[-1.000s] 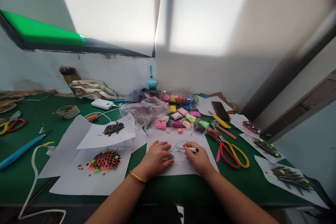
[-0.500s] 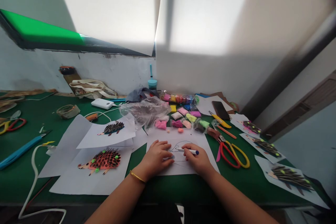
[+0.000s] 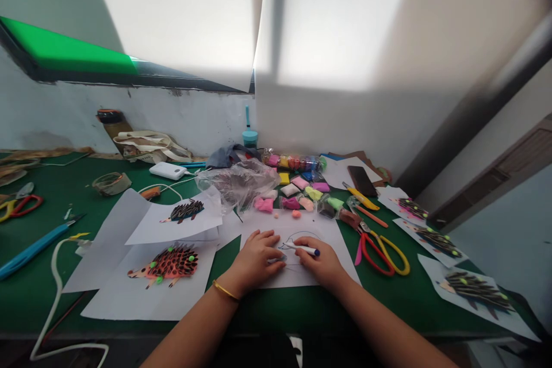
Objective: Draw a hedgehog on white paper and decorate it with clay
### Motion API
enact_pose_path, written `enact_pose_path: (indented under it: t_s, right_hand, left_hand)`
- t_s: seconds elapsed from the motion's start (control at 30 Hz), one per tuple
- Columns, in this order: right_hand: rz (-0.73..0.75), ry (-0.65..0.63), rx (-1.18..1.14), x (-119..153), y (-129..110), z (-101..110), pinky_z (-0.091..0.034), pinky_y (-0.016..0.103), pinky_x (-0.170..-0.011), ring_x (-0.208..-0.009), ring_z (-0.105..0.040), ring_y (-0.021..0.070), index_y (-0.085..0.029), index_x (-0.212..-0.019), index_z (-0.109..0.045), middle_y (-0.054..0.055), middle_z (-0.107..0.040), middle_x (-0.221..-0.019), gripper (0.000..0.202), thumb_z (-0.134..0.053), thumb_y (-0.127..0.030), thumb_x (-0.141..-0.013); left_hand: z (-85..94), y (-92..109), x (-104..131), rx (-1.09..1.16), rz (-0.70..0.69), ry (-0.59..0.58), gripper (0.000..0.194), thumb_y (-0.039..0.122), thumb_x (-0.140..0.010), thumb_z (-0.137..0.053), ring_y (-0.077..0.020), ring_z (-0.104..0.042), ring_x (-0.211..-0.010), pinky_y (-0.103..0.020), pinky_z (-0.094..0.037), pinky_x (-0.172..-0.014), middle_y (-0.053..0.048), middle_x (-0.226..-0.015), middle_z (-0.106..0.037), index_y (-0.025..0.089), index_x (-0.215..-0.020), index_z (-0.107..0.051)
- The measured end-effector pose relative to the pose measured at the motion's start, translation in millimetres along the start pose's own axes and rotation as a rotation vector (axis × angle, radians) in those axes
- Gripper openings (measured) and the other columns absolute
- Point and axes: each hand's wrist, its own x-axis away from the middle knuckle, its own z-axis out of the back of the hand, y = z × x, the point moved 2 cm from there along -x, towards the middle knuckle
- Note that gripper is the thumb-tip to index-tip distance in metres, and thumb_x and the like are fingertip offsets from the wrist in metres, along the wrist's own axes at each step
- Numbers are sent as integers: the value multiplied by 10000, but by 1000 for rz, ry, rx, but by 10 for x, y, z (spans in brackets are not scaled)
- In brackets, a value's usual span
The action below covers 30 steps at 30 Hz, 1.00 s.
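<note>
My right hand (image 3: 324, 261) grips a white marker with a dark blue end (image 3: 301, 248), its tip on a white sheet of paper (image 3: 321, 278). A curved outline and some straight lines are drawn there. My left hand (image 3: 257, 256), with a yellow bangle at the wrist, lies flat on the same sheet, fingers stretched out. By its thumb is a small bluish patch that I cannot make out. Near the sheet's top edge sit an orange clay bit (image 3: 296, 214) and a smaller pale one (image 3: 276, 215).
Bagged clay pieces (image 3: 299, 183) and crumpled plastic (image 3: 241, 181) lie behind the sheet. To the right are scissors (image 3: 379, 256), a yellow cutter (image 3: 362, 198), a phone (image 3: 362, 180) and hedgehog pictures (image 3: 476, 293). On the left are another hedgehog picture (image 3: 172, 264), tape (image 3: 112, 184) and a white cable (image 3: 54, 276).
The marker's tip has moved slightly left and down along the outline, with my right hand. More line now shows near the tip. My left hand stays in place.
</note>
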Motion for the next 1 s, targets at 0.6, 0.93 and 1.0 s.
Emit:
enact_pose_path:
  t_s: [0.6,0.93,1.0]
  right_hand:
    - [-62,47,-128,10,-40,37,-536,373,-804,-840,-690,241,-196,-1006,-701,84,-738,-948,288,-588,-399,-835]
    - [-139,518,-418,-109,391,438,-477,283,-600,-612,-590,160,-182,-906,-592,9,-620,-689,279,-651,-431,-794]
    - [-139,502,-422,-120,419,460,-467,279,-572,-583,-570,155,-186,-875,-576,-1,-597,-660,274,-635,-443,-802]
  left_hand:
    - [-32,-36,8,-1,8,-26,201,372,-832,-695,-298,-472,-1311,-527,-270,-1128,-35,-1355,-585,335,-1025,-740]
    - [-31,-44,10,10,-10,-25,198,367,-841,-685,-297,-468,-1314,-520,-262,-1136,-45,-1345,-590,315,-1024,-742]
    - [-30,-45,12,10,-9,-28,194,366,-843,-683,-297,-468,-1315,-519,-262,-1135,-44,-1348,-588,315,-1020,-742]
